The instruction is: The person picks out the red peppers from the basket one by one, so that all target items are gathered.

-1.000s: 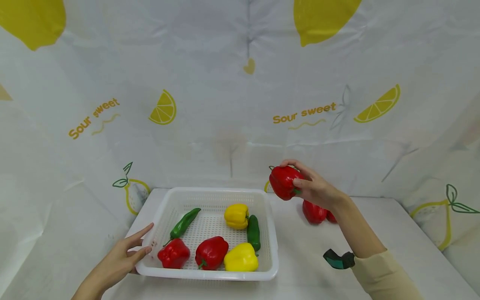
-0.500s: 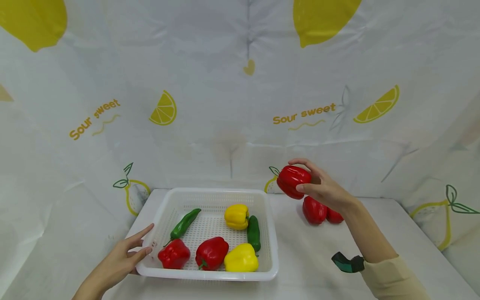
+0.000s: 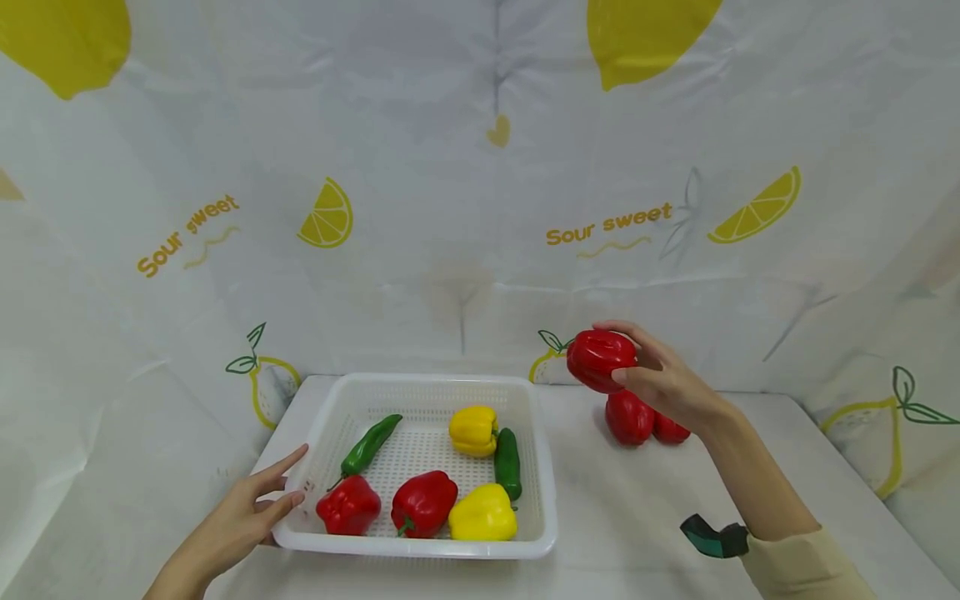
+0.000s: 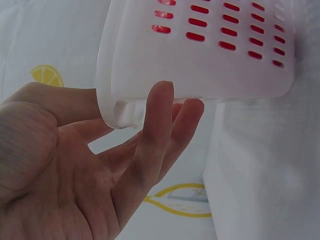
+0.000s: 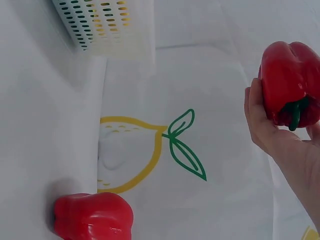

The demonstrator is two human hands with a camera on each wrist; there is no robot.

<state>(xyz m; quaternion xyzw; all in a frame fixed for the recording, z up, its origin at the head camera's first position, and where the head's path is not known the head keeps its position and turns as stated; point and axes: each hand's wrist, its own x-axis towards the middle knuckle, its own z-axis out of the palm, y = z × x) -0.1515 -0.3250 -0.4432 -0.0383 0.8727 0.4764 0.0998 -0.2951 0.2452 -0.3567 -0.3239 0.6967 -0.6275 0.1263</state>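
Observation:
My right hand [image 3: 667, 385] holds a red bell pepper [image 3: 600, 360] in the air, right of the white basket [image 3: 543, 500]. In the right wrist view, the pepper's green stem [image 5: 295, 116] points down past the palm. At the basket's left side, my left hand [image 3: 238, 518] grips the rim, with fingertips [image 4: 160, 97] against the outer wall. Inside the basket lie two red bell peppers [image 3: 424, 503], two yellow bell peppers [image 3: 483, 513], a long green chili pepper [image 3: 369, 448] and a short dark green vegetable [image 3: 507, 463].
Two more red bell peppers, a nearer one [image 3: 628, 418] and a partly hidden one [image 3: 669, 429], lie on the white table [image 3: 637, 517] below my right hand. Behind stands a white lemon-print sheet [image 3: 420, 317]. A dark strap end [image 3: 712, 537] sticks out by the right sleeve.
My right hand has moved right, away from the basket, carrying the red bell pepper, which has turned so its stem no longer shows in the head view. The left hand stays put.

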